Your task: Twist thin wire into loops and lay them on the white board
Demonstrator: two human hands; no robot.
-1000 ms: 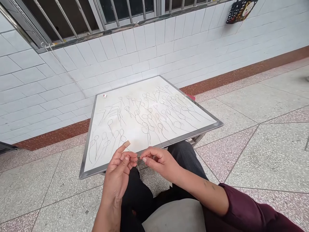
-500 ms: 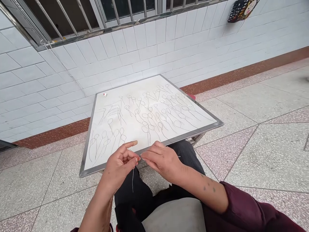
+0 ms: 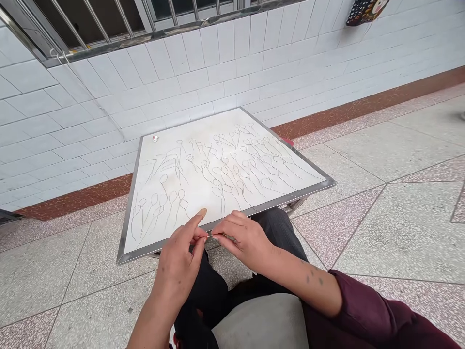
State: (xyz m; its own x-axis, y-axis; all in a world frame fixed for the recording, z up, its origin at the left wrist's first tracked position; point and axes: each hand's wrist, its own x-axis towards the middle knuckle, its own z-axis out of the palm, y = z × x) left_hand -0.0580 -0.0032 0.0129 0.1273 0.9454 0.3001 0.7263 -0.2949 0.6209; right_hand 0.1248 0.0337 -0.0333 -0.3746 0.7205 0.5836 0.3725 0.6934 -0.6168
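My left hand [image 3: 181,254] and my right hand [image 3: 247,240] meet just over the near edge of the white table [image 3: 203,194]. Both pinch what looks like a thin wire [image 3: 209,235], of which only a short bit shows between the fingertips. On the left, thumb and a bent finger press together while the index finger, tan-covered at its tip, points up and away. The right thumb and fingers are closed on the other end. Many thin wires, several bent into a loop with long tails, such as one looped wire [image 3: 267,183], lie spread over the tabletop.
A small white and red object [image 3: 155,138] sits at the table's far left corner. Behind stands a white tiled wall [image 3: 203,77] with a barred window [image 3: 101,22]. A dark patterned bag [image 3: 365,10] hangs at upper right. My lap lies under my hands.
The pale wire end that hung below my left hand no longer shows. My left hand has turned, its index finger pointing more upward. The view has shifted slightly.
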